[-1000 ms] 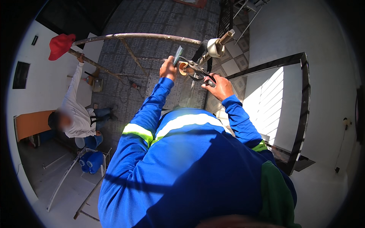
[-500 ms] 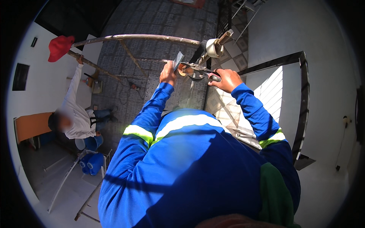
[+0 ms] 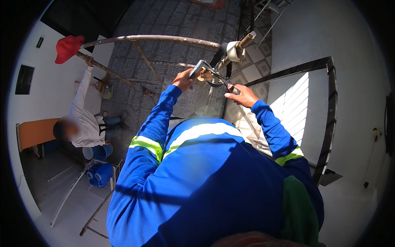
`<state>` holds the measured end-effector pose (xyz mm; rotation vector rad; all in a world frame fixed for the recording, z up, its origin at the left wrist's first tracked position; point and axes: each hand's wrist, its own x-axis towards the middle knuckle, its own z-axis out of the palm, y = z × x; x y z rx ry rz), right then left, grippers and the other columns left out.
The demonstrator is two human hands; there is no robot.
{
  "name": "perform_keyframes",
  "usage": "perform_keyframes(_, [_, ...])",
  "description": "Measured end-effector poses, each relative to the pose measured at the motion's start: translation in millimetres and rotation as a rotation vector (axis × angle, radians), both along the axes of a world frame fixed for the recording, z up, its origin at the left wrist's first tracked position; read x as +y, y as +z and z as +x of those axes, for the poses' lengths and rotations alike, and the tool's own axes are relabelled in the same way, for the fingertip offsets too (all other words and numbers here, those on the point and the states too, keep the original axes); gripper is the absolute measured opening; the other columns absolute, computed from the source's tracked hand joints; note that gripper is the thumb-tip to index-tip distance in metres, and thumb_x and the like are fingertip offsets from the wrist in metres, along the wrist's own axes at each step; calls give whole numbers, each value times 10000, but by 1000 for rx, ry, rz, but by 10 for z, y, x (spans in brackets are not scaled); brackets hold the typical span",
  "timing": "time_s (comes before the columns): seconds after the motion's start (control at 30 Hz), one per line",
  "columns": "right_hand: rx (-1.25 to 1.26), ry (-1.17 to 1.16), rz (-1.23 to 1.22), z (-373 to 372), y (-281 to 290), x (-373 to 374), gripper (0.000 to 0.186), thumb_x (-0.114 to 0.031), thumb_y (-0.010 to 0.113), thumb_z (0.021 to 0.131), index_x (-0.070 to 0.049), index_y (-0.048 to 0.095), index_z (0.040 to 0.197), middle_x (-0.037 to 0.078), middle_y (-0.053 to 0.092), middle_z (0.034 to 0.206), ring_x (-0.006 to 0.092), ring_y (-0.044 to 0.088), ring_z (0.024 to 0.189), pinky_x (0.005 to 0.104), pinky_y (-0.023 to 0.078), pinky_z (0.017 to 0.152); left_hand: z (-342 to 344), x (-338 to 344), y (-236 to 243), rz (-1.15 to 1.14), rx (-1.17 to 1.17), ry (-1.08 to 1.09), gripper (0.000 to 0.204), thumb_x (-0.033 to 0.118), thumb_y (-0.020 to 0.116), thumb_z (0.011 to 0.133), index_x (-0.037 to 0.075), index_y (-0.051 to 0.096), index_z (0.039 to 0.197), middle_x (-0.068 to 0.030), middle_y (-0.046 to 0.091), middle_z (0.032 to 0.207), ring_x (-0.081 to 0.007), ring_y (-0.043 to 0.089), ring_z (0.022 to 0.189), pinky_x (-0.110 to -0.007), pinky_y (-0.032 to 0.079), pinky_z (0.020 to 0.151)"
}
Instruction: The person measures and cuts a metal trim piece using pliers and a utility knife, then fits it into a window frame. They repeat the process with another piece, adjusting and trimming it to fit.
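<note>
My left hand (image 3: 183, 80) is closed on a grey, shiny, angular piece (image 3: 199, 66), held out in front of my chest. A tan-orange curved part (image 3: 204, 75) shows at its inner side; I cannot make out its kind. To the right, my right hand (image 3: 243, 96) is closed round the dark handle of a hand tool (image 3: 234, 90). The tool's thin metal part runs left to the grey piece and the dark loop beside it. Just beyond both hands, a black strap (image 3: 219, 54) hangs by a cream roll-shaped piece (image 3: 235, 51) on a scaffold pipe (image 3: 247, 39).
Scaffold tubes (image 3: 164, 38) cross ahead, with a red cap (image 3: 68, 49) hung on the left end. A person in white (image 3: 85, 123) stands below at left, one hand on a tube. Blue containers (image 3: 101, 175) stand near them. A dark frame (image 3: 330, 103) is at right.
The grey piece has turned and now shows its angular side. My right hand has moved slightly down and left, and the tool tilts more steeply.
</note>
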<state>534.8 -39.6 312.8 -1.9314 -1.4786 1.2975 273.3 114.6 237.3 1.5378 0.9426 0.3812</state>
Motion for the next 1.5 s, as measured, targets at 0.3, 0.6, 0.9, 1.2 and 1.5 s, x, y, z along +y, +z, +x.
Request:
perform_keyframes(0.3, [-26,44,59,-96,-79,-138,500,-407,771,864,-58,614,1186,31,589,903,114,547,756,279,445,652,-5,69,175,-72,-116,-39,236,249,580,1013,21,604,1069,-21,514,707,-129,542,596,-319,546,591])
perform_keyframes(0.6, [-20,3,-85,-152,-27,-104,699,-486,762,817,-23,602,1315,202,645,1277,309,617,1183,393,472,1002,62,62,166,18,-16,-30,310,356,576,1010,60,616,1096,-56,614,774,-158,644,648,-336,558,606])
perform_keyframes(0.9, [-126,60,47,-185,76,-96,474,-410,771,857,-75,637,1165,68,622,910,118,590,786,286,482,656,95,20,115,100,31,62,204,202,552,1016,108,629,1180,-72,578,690,-158,603,589,-344,531,559])
perform_keyframes(1.2, [-107,85,45,-189,179,-93,473,-416,762,866,-75,637,1169,49,615,873,114,577,740,289,465,644,206,41,-206,304,178,185,154,131,569,976,141,631,1117,-108,617,669,-191,639,568,-383,494,534])
perform_keyframes(1.5, [14,43,-67,-238,255,-98,642,-451,737,848,-75,593,1349,169,641,1309,289,616,1197,400,475,1003,160,39,-110,281,86,203,243,-21,534,902,88,617,1103,-117,609,691,-214,624,577,-376,490,544])
